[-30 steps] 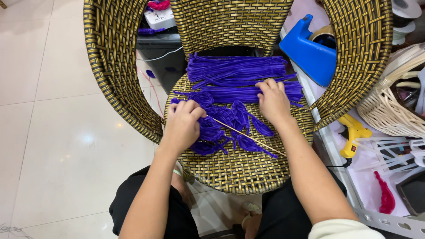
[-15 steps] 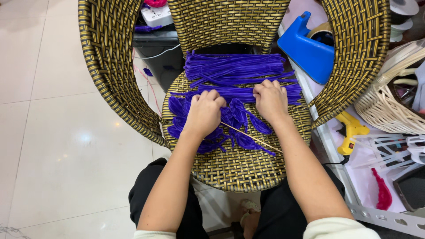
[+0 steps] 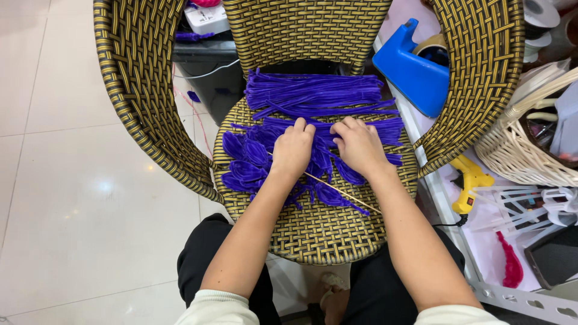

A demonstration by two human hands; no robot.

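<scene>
- My left hand (image 3: 293, 150) lies palm down on the purple pipe cleaners (image 3: 319, 99), in the middle of the chair seat (image 3: 319, 235). The fingers are curled and press into the pile; I cannot tell if they pinch one piece.
- My right hand (image 3: 359, 146) lies just beside the left one, also palm down on the same purple pile. Its fingers are bent and close together, and what they grip under them is hidden.
- The straight pipe cleaners lie in a bundle at the back of the seat, near the backrest of the wicker chair (image 3: 138, 102).
- The bent purple loops (image 3: 244, 162), shaped like petals, lie to the left of my left hand and under both hands.
- A thin wooden stick (image 3: 343, 192) runs slanted from under my left hand toward the right front of the seat.
- On the right, behind the armrest, stands a blue tape dispenser (image 3: 409, 72).
- A yellow glue gun (image 3: 469, 180) lies on the white table at the right, near a pale woven basket (image 3: 518, 150).
</scene>
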